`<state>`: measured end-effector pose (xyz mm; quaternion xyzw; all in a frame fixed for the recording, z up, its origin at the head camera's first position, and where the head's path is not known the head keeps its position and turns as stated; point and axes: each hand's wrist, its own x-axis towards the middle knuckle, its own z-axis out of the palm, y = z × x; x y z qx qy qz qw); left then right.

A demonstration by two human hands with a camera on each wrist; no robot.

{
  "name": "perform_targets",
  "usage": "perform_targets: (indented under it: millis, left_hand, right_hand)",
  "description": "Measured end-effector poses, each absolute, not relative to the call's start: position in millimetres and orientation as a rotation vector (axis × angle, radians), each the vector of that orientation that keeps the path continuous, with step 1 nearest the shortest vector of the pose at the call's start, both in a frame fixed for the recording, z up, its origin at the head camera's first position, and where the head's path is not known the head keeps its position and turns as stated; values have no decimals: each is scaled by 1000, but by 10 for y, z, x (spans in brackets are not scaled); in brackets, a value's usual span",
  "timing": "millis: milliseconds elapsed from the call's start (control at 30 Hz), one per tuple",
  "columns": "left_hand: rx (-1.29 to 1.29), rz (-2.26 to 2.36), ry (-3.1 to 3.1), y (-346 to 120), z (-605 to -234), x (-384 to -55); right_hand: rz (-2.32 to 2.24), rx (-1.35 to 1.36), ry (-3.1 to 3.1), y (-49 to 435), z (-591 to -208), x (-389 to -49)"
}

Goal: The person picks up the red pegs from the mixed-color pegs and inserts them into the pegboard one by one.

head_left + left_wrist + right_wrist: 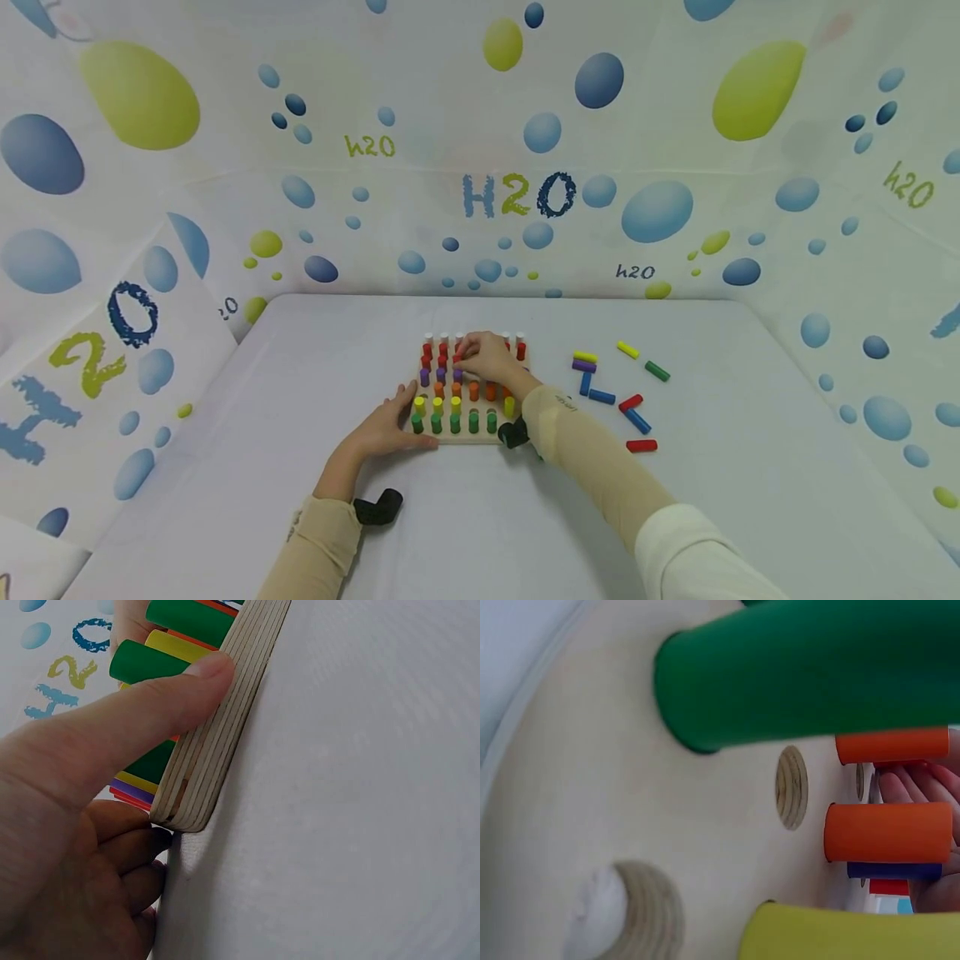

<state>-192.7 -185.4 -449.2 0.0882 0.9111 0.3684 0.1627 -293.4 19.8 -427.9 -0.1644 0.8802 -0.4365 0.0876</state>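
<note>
A wooden pegboard [467,441] lies on the table with rows of coloured pegs standing in it, white at the back and green at the front. My left hand [384,429] holds its front left corner. The left thumb [172,694] lies on the layered front edge in the left wrist view, with the other fingers at the side. My right hand [487,357] reaches over the board and pinches a red peg [458,349], mostly covered by the fingers. Bare holes show near a green peg [795,675] in the right wrist view.
Loose pegs lie on the white table right of the board, among them a yellow peg [627,350], a green peg [657,371], a blue peg [602,397] and a red peg [641,446]. A patterned curtain [420,225] rises behind the table.
</note>
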Motion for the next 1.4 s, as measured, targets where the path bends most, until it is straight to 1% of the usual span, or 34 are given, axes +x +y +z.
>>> perform_targets:
  millis: [633,1067,1400]
  left_hand:
    - [262,1058,2591,-1870,-4475,-1980]
    - [257,1062,2586,-1892,-4479,-2017]
    - [269,1068,2596,-1905,-4509,-2021]
  right_hand:
    - [-1306,-518,2640,208,-4224,-2945]
    - [-1327,-559,2617,432,-4083,-2864]
    - [-1328,-625,2622,667,-4053,-2760]
